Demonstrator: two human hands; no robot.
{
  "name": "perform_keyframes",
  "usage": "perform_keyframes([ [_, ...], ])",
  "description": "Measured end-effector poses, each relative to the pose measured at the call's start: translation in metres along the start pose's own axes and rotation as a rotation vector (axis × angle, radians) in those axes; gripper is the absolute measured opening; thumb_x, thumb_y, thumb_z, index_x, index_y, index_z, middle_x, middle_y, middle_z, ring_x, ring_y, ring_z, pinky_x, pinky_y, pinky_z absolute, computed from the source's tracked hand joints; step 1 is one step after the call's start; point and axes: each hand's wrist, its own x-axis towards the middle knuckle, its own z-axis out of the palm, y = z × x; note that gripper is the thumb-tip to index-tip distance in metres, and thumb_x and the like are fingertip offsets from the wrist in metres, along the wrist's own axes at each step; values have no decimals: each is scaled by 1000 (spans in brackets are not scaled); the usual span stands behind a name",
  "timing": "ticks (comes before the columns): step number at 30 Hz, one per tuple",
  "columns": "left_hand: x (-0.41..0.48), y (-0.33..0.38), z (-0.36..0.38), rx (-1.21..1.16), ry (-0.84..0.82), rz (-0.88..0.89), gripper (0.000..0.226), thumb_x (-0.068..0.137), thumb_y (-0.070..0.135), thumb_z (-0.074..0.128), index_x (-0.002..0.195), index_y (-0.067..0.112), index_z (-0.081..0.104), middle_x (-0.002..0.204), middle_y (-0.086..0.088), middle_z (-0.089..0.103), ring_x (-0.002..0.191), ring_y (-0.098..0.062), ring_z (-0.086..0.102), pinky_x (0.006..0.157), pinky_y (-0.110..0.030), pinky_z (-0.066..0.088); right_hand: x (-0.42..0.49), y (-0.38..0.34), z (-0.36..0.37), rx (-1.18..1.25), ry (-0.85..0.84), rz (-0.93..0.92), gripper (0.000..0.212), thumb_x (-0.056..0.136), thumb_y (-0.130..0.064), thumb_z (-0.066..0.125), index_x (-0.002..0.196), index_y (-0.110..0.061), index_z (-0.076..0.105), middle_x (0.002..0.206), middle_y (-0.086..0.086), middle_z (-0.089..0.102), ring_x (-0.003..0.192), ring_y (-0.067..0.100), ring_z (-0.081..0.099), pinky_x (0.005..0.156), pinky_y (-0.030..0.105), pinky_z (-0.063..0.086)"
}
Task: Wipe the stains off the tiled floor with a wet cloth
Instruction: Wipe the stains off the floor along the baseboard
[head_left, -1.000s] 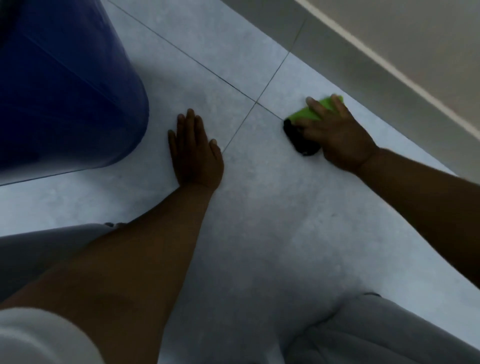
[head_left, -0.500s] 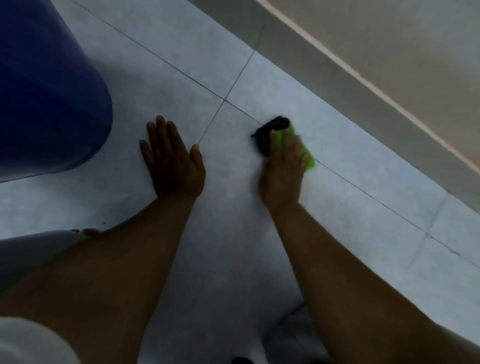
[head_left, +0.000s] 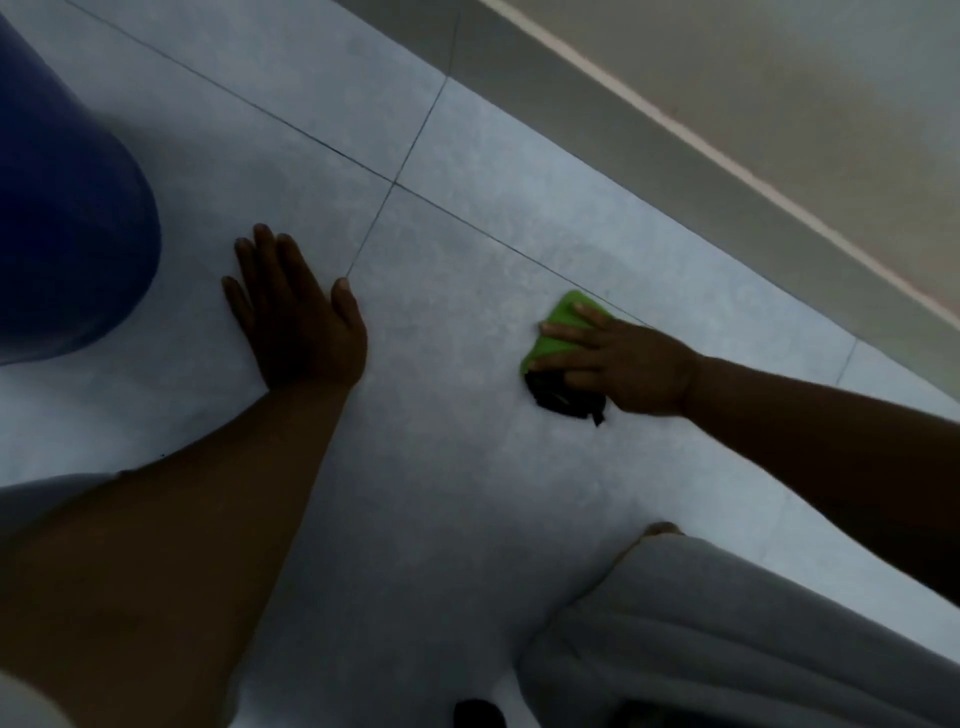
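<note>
A green and black cloth (head_left: 560, 332) lies on the pale grey tiled floor (head_left: 457, 457), just below a grout line. My right hand (head_left: 618, 364) presses down on the cloth with fingers spread over it, pointing left. Only the cloth's green front edge and a black part under the palm show. My left hand (head_left: 296, 317) lies flat on the floor to the left, fingers together, holding nothing. No distinct stain is visible on the tiles.
A large dark blue container (head_left: 67, 228) stands at the left, close to my left hand. A grey skirting and beige wall (head_left: 727, 156) run diagonally along the upper right. My grey-clad knees (head_left: 727, 639) rest on the floor at the bottom.
My right hand has slid the cloth to the right and toward me, away from the grout crossing, and its fingers now point left. The left hand stays planted.
</note>
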Motion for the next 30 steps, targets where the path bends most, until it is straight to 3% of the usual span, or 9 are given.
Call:
perform_keyframes([
  [2, 0, -1, 0, 12, -6, -1, 72, 101, 45, 29, 158, 5, 13, 167, -16, 9, 155, -33, 6, 125, -53, 6, -5, 23, -10, 73, 119, 326, 37, 103, -19, 36, 137, -14, 50, 150, 17, 41, 145, 36, 21, 120, 53, 3],
  [5, 0, -1, -1, 20, -3, -7, 72, 101, 45, 27, 158, 5, 13, 167, -16, 9, 155, -33, 6, 125, -53, 6, -32, 49, -16, 108, 186, 835, 54, 93, 1, 41, 144, -16, 31, 154, 24, 28, 144, 41, 21, 121, 35, 1],
  [10, -1, 2, -1, 1, 5, -17, 71, 101, 43, 28, 157, 3, 16, 166, -17, 11, 155, -35, 8, 125, -54, 6, 8, -10, -17, 260, 256, 1580, 55, 101, -19, 35, 154, -22, 19, 161, 11, 17, 145, 37, 21, 113, 54, 27],
  [11, -1, 4, -2, -1, -1, -28, 70, 101, 42, 29, 157, 3, 16, 166, -17, 11, 155, -35, 7, 125, -55, 6, 27, -27, -13, 251, 277, 1608, 53, 102, -22, 33, 153, -25, 21, 161, 10, 19, 144, 38, 24, 110, 56, 31],
  [15, -10, 28, -5, -65, -47, -81, 68, 101, 39, 36, 157, 4, 18, 167, -14, 8, 155, -32, 6, 124, -56, 5, 73, -98, 9, 187, 305, 1275, 53, 90, -14, 34, 140, -22, 51, 145, 13, 50, 130, 43, 47, 92, 58, 49],
  [20, -33, 44, 4, -19, -104, 71, 74, 102, 47, 32, 158, 5, 11, 167, -15, 6, 155, -34, 3, 124, -57, 3, 6, -132, 44, 139, 170, 621, 48, 98, -8, 34, 143, -21, 47, 155, 14, 33, 145, 41, 20, 117, 59, 16],
  [23, -32, 44, 6, 9, -77, 55, 75, 101, 49, 30, 158, 4, 10, 167, -16, 7, 155, -35, 4, 124, -57, 3, -33, -95, 43, 68, 89, 347, 49, 92, -7, 50, 140, -14, 46, 153, 20, 34, 143, 45, 21, 114, 64, 17],
  [27, -33, 46, 9, 16, -62, 62, 75, 101, 49, 27, 158, 4, 9, 167, -16, 6, 155, -34, 4, 124, -57, 3, -71, -55, 29, 111, -38, 212, 65, 91, -37, 63, 146, -16, 34, 155, 17, 29, 145, 43, 18, 115, 63, 18],
  [30, -33, 46, 10, 22, -51, 56, 75, 101, 49, 27, 158, 3, 9, 167, -16, 6, 155, -35, 3, 124, -57, 2, -86, -25, 20, 73, -50, 286, 73, 89, -51, 59, 146, -10, 38, 154, 21, 29, 145, 44, 18, 117, 63, 11],
])
